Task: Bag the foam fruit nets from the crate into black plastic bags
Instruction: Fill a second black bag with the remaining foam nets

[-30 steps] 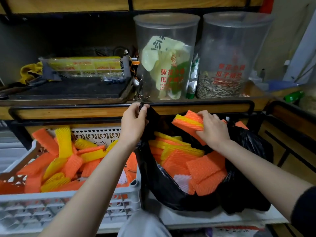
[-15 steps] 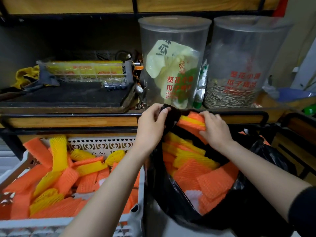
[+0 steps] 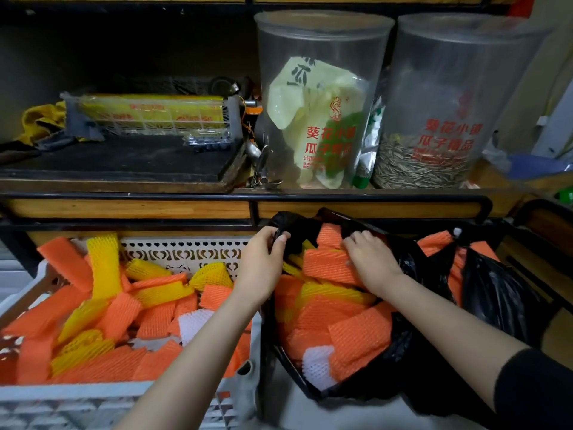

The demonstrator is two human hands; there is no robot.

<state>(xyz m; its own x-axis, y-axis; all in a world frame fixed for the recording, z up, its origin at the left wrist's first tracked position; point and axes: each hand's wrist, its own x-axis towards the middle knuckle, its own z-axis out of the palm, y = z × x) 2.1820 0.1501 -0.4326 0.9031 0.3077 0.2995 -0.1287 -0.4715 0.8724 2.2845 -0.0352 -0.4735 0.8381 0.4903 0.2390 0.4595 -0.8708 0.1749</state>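
Across the back runs the wooden shelf (image 3: 124,209), with a black rail along its front edge. Below it on the left sits the white crate (image 3: 62,395), heaped with foam nets (image 3: 124,308): mostly orange, plenty of yellow, a few white. Tight against the crate's right wall stands the black plastic bag (image 3: 496,293), mouth open and already well filled with the same orange, yellow and white nets.

Up on the shelf, a clear tub (image 3: 279,51) holds crumpled pale-green packets. A second tub (image 3: 465,72) just beside it has striped seeds (image 3: 418,169) lying in its bottom.

Now the hands, both at the far rim of the bag. The left hand (image 3: 260,268) reaches in over the crate's corner. Its grip is closed tight, thumb and fingers pinching a bunched fold of the bag's rim and holding it up. The right hand (image 3: 372,259) comes in from the other side, palm down on an orange net (image 3: 325,265) that lies on top of the pile inside the bag. Its grip is curled over that net's far edge, close under the rim. A dark sleeve (image 3: 533,392) shows at the right forearm.
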